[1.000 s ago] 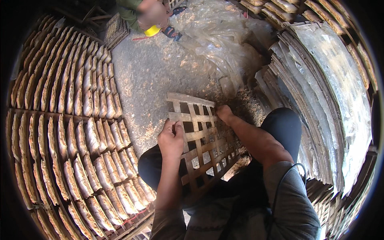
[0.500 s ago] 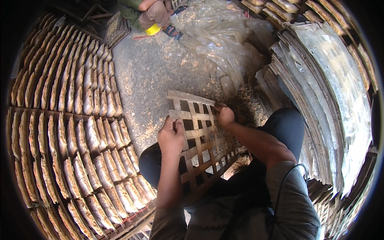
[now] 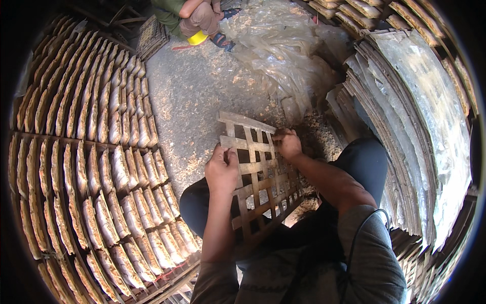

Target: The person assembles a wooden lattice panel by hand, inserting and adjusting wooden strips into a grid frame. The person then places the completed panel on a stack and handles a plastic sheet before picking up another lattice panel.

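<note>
Head view: left hand (image 3: 221,171) and right hand (image 3: 287,144), each grip curled around the wooden lattice rack (image 3: 255,175) edges.

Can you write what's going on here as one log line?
left hand: grips rack | right hand: on rack's right edge | rack: across lap

Daylight is strong on the concrete floor (image 3: 202,96) and plastic sheet (image 3: 283,45), which shows glare. The lower frame sits in shadow. Fisheye distortion bends edges; the rim is black. Focus is sharp centrally.
</note>
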A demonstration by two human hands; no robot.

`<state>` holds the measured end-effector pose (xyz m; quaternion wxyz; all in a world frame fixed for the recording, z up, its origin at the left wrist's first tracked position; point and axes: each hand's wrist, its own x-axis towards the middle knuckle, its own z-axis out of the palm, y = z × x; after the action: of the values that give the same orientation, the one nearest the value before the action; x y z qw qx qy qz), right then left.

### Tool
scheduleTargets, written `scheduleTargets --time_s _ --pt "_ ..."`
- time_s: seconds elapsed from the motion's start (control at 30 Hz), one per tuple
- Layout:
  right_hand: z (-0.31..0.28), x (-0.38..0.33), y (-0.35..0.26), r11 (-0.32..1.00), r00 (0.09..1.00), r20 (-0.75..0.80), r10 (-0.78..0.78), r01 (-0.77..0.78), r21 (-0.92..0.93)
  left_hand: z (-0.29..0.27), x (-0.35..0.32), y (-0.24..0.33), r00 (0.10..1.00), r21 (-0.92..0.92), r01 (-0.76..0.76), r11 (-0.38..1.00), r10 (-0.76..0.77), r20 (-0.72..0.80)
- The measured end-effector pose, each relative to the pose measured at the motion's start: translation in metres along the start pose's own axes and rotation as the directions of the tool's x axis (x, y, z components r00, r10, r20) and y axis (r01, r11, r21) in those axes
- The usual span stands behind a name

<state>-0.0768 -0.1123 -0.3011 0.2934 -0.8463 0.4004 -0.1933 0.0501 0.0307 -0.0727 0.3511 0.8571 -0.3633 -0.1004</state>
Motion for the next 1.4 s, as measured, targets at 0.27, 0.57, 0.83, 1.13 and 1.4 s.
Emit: scheduleTargets --time_s 0.27,0.57,0.83,1.13,1.4 --pt "0.018 0.003 0.011 0.997 0.996 -0.077 -0.047 0.042 -0.068 0.007 0.003 0.004 0.999 -0.020 0.019 1.000 -0.018 0.031" --pt "-0.004 0.022 -0.001 0.878 0.909 0.103 0.404 -0.416 0.235 0.003 0.003 0.011 0.999 0.019 0.017 1.000 -0.018 0.036" --pt "0.016 0.031 -0.002 0.730 0.824 0.221 0.522 -0.566 0.383 0.010 0.006 0.014 0.998 -0.009 0.008 1.000 -0.007 0.055" --pt "-0.015 0.026 -0.040 0.868 0.882 0.126 0.453 -0.469 0.161 0.013 0.006 0.013 0.999 -0.025 -0.022 0.999 0.023 0.033" --pt "-0.022 0.041 -0.023 0.353 0.760 0.447 0.472 -0.628 0.694 0.014 0.006 0.017 0.999 0.000 0.008 1.000 -0.008 0.033"
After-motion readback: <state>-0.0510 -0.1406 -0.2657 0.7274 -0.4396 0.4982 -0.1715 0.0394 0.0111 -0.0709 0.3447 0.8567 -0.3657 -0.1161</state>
